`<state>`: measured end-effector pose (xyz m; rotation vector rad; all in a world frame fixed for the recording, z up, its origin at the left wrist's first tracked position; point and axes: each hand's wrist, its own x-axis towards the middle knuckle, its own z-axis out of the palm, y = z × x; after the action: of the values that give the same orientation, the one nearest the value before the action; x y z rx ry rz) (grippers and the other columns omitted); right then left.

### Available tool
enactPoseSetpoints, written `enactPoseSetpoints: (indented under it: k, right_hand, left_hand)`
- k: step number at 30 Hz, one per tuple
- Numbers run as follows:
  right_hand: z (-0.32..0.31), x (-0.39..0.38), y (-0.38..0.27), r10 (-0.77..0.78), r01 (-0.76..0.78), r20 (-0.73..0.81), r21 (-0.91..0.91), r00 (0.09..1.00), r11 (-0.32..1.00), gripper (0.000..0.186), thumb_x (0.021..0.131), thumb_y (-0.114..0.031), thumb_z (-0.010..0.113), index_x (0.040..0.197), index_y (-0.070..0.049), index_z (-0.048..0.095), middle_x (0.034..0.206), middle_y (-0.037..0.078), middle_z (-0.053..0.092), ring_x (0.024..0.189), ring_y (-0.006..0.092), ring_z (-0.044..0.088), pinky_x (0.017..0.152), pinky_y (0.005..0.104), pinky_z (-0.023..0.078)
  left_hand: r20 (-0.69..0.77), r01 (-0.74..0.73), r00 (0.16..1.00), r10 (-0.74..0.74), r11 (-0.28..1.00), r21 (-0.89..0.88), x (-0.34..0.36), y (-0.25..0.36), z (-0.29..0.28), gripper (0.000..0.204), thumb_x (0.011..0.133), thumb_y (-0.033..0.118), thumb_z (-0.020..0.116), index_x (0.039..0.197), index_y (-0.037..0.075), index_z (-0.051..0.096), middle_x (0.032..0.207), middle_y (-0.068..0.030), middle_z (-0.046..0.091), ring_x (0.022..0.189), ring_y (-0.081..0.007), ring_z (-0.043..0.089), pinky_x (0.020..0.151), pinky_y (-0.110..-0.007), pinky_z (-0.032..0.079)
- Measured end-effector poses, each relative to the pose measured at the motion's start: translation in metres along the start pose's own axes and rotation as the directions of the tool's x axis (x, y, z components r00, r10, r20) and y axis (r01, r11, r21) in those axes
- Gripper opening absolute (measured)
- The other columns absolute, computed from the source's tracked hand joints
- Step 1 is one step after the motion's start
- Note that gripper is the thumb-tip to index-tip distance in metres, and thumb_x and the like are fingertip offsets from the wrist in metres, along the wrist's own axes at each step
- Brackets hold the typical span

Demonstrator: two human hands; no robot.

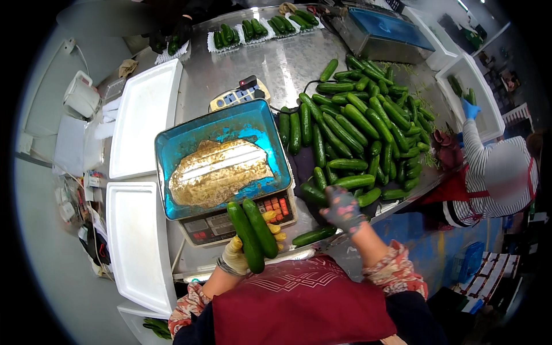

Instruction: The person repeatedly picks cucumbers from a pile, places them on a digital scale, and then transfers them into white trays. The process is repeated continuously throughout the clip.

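My left hand (234, 256), in a yellow glove, is closed around two green cucumbers (246, 234) held side by side at the near edge of a weighing scale. The scale's blue tray (213, 118) has a worn, shiny metal patch and carries nothing; red keys (279, 208) show on its front panel. My right hand (343, 210), in a dark patterned glove, reaches to the near edge of a large cucumber pile (356, 123). It touches the end of a cucumber (313, 195); its fingers are blurred, so their grip is unclear. A loose cucumber (314, 236) lies between my hands.
White foam boxes (138, 241) line the left side. Behind the scale sits a power strip (238, 96) with a cable. Cucumbers on white foam sheets (253, 33) lie at the far edge, near a metal box (385, 37). At right, a blue-gloved person reaches into a white box (480, 109).
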<state>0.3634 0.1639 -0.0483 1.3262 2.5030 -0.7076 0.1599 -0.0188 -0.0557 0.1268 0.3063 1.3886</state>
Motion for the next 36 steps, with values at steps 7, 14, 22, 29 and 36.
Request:
enactPoseSetpoints:
  k: [7,14,22,29,36]
  right_hand:
    - [0.018,0.009,-0.018,0.124,-0.123,-0.109,0.012,0.986,0.992,0.053,0.068,-0.023,0.071,0.113,-0.005,0.052,0.104,0.020,0.055,0.097,0.0366,0.056,0.081,0.0431,0.048]
    - [0.049,0.033,-0.017,0.102,-0.145,-0.206,-0.205,0.973,0.968,0.062,0.067,-0.022,0.068,0.126,-0.016,0.049,0.098,0.021,0.056,0.091,0.0351,0.058,0.076,0.0426,0.049]
    - [0.050,0.011,0.013,0.147,0.152,-0.267,0.835,0.952,0.528,0.068,0.066,-0.010,0.069,0.127,-0.001,0.041,0.112,0.012,0.056,0.101,0.0228,0.057,0.081,0.0361,0.049]
    - [-0.008,0.044,-0.104,-0.210,0.160,-0.165,0.986,0.964,-0.042,0.063,0.072,0.006,0.066,0.128,0.001,0.038,0.113,0.011,0.056,0.099,0.0208,0.059,0.082,0.0312,0.051]
    - [0.017,0.096,-0.155,-0.239,0.065,-0.044,0.994,0.970,0.083,0.064,0.076,0.000,0.065,0.132,0.001,0.032,0.112,0.013,0.057,0.096,0.0213,0.060,0.081,0.0296,0.052]
  left_hand:
    - [-0.016,-0.041,0.999,0.041,0.999,-0.031,-0.016,0.002,-0.004,0.098,0.068,0.047,0.073,0.138,-0.001,0.024,0.126,-0.0200,0.048,0.118,-0.0361,0.045,0.099,-0.048,0.037]
    - [0.020,-0.027,1.000,0.025,0.992,0.120,-0.006,0.022,0.010,0.100,0.067,0.046,0.074,0.138,-0.002,0.024,0.125,-0.0181,0.049,0.116,-0.0311,0.048,0.100,-0.046,0.037]
    - [-0.122,-0.180,0.971,0.204,0.966,0.183,-0.013,0.081,0.010,0.074,0.077,0.031,0.069,0.133,-0.003,0.033,0.115,-0.0174,0.055,0.110,-0.0299,0.054,0.089,-0.038,0.049]
    - [-0.464,-0.024,0.839,0.285,0.870,0.492,0.011,0.143,0.013,0.043,0.081,0.024,0.067,0.117,0.005,0.051,0.092,-0.0044,0.059,0.082,-0.0135,0.058,0.070,-0.028,0.050]
    - [-0.208,0.262,0.766,0.609,0.001,0.965,0.013,0.164,-0.012,0.079,0.080,0.023,0.065,0.139,-0.006,0.020,0.139,-0.0226,0.033,0.129,-0.0268,0.034,0.104,-0.030,0.029]
